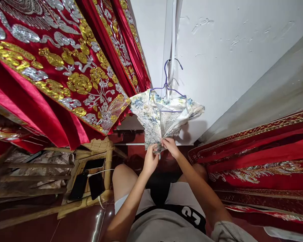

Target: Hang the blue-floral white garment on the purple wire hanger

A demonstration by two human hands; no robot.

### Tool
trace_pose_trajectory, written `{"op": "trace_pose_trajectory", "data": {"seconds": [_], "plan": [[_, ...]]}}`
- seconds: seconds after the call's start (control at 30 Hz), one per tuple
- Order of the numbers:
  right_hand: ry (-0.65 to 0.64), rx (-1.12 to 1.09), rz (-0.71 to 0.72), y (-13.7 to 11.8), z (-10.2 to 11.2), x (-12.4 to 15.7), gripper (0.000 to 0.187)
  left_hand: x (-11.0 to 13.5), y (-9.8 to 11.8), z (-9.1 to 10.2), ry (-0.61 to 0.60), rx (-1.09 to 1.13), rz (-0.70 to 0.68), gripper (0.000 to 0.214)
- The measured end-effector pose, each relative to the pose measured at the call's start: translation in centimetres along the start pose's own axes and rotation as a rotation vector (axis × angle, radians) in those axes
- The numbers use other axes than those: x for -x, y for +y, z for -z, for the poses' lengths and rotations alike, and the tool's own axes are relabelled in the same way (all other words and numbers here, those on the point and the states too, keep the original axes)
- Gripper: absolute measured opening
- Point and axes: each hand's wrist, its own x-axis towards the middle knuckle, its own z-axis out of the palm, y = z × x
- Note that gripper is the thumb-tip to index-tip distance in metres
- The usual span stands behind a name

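Observation:
A short-sleeved white blouse point(150, 116) with a blue and yellow floral print hangs in front of me on a thin purple hanger point(166, 72). Its front is parted from the neck down, and the two edges come together low at the hem. My left hand point(151, 159) pinches the lower front edge on the left. Close beside it, my right hand point(170, 147) has fingers closed on the opposite edge. Whatever fastener may lie between my fingertips is too small to make out.
Red cloth point(78, 64) with gold and silver sequins hangs at the left. More embroidered red fabric point(257, 158) is at the right. A bamboo chair point(108, 168) holds dark phone-like devices point(96, 185) with a white cable. Behind the blouse stands a white wall point(217, 60).

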Motion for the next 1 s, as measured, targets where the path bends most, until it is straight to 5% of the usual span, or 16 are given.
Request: {"op": "trace_pose_trajectory", "data": {"seconds": [0.07,0.2,0.37,0.47,0.63,0.73,0.87,1.0], "plan": [[-0.097,-0.014,-0.015,-0.2,0.5,2.4,0.03,-1.3,0.3,-0.4,-0.004,-0.042,-0.076,0.042],[-0.208,-0.011,-0.035,-1.6,1.9,5.7,0.025,-2.1,1.5,-1.8,-0.056,-0.057,-0.166,0.007],[-0.13,0.028,-0.081,-4.9,3.0,6.7,0.024,-0.6,2.7,-2.7,-0.063,-0.099,-0.235,0.026],[-0.029,-0.018,-0.022,-8.8,3.8,5.9,0.026,0.2,3.0,-2.6,-0.051,-0.169,-0.25,0.027],[0.162,-0.049,0.275,-17.8,3.8,4.1,0.026,0.9,3.4,-3.4,-0.012,-0.17,-0.271,0.031],[0.151,-0.08,0.417,-21.4,2.5,3.4,0.026,1.4,3.0,-4.7,-0.036,-0.141,-0.298,0.031],[0.16,-0.129,0.45,-22.1,2.2,3.8,0.026,1.5,3.0,-5.3,-0.114,-0.079,-0.251,0.025],[0.175,-0.107,0.397,-20.9,3.5,5.2,0.023,-1.9,7.2,-2.6,-0.054,0.097,-0.357,0.017]]}}
